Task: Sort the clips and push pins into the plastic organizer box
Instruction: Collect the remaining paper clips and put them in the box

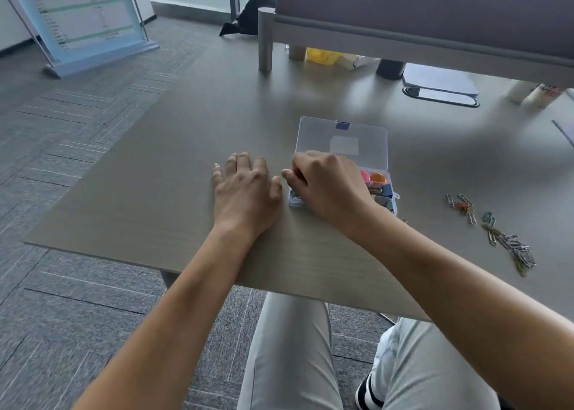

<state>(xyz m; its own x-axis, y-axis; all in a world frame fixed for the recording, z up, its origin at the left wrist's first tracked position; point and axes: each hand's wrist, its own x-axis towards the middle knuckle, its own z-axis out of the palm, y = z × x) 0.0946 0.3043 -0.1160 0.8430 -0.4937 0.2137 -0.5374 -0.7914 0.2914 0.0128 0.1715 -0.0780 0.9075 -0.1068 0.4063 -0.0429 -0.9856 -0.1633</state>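
A clear plastic organizer box (341,136) stands on the table with its lid tilted back. Inside, on the right, I see a pink and an orange push pin (372,178) and a blue binder clip (385,190). My right hand (326,186) hovers over the box's left compartments, fingers curled and pinched together; what they pinch is hidden. My left hand (245,192) lies flat on the table just left of the box, fingers spread, holding nothing. A loose pile of paper clips (509,245) lies on the table to the right, with a smaller cluster of coloured clips (462,207) nearer the box.
The grey table (186,176) has its left and front edges close to my arms. A desk partition (403,33) rises at the back, with a notebook (441,83), yellow item (321,56) and bottles (540,94) beneath it. A sign stand (84,21) is on the floor at left.
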